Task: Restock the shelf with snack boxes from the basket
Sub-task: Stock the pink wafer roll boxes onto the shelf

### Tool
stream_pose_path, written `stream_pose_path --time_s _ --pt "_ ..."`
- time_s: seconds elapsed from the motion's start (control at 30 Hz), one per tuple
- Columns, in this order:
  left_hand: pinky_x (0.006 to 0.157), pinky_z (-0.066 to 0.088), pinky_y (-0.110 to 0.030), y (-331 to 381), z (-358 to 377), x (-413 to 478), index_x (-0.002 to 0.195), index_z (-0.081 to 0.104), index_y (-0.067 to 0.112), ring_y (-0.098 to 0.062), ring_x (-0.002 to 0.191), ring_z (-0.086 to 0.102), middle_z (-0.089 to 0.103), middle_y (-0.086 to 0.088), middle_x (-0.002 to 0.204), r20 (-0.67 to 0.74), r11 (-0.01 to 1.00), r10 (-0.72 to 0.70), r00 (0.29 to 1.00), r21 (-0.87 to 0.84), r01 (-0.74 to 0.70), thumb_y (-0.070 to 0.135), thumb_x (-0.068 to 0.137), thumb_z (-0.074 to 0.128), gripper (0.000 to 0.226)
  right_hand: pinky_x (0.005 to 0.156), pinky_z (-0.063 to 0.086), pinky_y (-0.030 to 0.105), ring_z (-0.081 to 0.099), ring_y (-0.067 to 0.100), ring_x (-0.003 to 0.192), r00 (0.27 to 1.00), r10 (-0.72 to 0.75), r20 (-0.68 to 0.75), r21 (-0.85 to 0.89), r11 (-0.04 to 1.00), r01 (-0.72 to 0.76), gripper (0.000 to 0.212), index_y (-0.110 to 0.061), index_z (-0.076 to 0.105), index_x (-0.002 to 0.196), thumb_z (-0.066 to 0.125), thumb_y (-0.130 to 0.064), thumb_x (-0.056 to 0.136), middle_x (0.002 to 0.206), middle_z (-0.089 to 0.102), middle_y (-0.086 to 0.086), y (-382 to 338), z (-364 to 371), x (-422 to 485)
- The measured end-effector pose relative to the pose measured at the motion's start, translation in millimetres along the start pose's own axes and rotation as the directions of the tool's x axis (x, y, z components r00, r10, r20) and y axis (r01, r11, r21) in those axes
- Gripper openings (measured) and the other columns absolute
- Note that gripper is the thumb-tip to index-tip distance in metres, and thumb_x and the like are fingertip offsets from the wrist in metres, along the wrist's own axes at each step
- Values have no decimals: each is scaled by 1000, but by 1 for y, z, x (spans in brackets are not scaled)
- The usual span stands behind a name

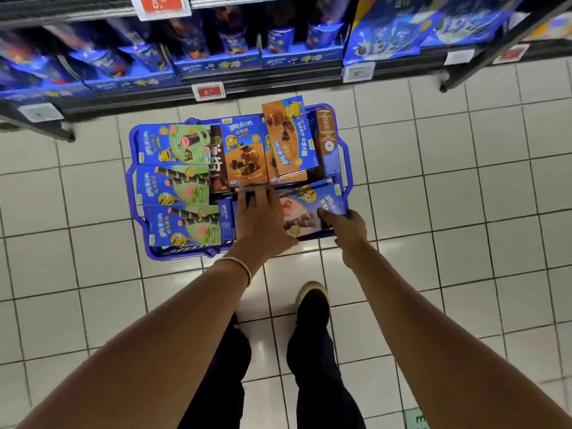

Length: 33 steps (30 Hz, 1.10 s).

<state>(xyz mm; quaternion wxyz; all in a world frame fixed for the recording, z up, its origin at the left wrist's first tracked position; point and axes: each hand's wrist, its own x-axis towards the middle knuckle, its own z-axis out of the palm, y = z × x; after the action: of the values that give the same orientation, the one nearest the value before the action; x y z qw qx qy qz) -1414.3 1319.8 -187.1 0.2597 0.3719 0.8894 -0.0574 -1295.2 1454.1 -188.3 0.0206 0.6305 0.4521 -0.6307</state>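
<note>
A pink snack box (312, 209), judged light, stiff yet crushable and best taken by its edges, lies tilted atop the full basket (179, 253), gripped at its near corner by the right hand (345, 229), touched by the straight-fingered left hand (263, 218), crowded by upright orange boxes (288, 144) below the shelf (272, 83).

Head view, high, facing steeply down: basket (179, 252) on floor (464, 181), shelf (278, 82) ahead

Bright, even overhead light here, with glare patches gleaming on the floor tiles (402, 246) mid-frame. The shelf (278, 83) across the top is smeared with motion blur, and wide-angle distortion bends the edges.
</note>
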Motion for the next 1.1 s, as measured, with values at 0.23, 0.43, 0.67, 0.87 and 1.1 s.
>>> stream_pose_path --time_s 0.23,0.43,0.67,0.87,1.1 --pt "105 51 -45 25 7 -9 145 30 8 -37 131 52 28 -17 150 224 993 -3 975 -118 30 69 58 92 123 60 54 24 70 24 85 995 -10 100 75 997 2 61 -5 54 132 80 -9 77 117 70 19 8 -15 -8" --pt "108 48 -47 20 15 2 156 9 20 -36 146 35 12 -14 161 267 799 -54 962 -567 202 49 59 99 135 64 58 28 73 16 73 998 46 50 171 984 -53 58 -4 54 129 84 -9 80 113 70 14 7 -15 -3" --pt "83 65 -45 9 12 24 129 60 10 -26 103 75 75 -9 119 406 147 -308 860 -873 465 19 66 100 75 70 55 25 72 20 98 996 -13 -93 109 994 23 58 -8 59 124 87 -31 78 116 70 8 15 5 -2" --pt "87 64 -51 11 34 31 129 65 17 -30 99 77 78 -8 116 479 -119 -256 840 -878 464 22 77 92 58 61 49 13 70 5 85 969 -221 -113 -193 961 197 52 -19 59 113 79 -53 80 95 69 -15 19 8 8" --pt "94 59 -62 13 51 19 143 55 12 -42 113 72 71 -18 130 425 -326 -166 890 -876 357 20 92 80 58 66 53 17 72 3 85 959 -282 -33 -278 924 262 52 -22 65 116 75 -59 81 99 75 -11 22 9 15"
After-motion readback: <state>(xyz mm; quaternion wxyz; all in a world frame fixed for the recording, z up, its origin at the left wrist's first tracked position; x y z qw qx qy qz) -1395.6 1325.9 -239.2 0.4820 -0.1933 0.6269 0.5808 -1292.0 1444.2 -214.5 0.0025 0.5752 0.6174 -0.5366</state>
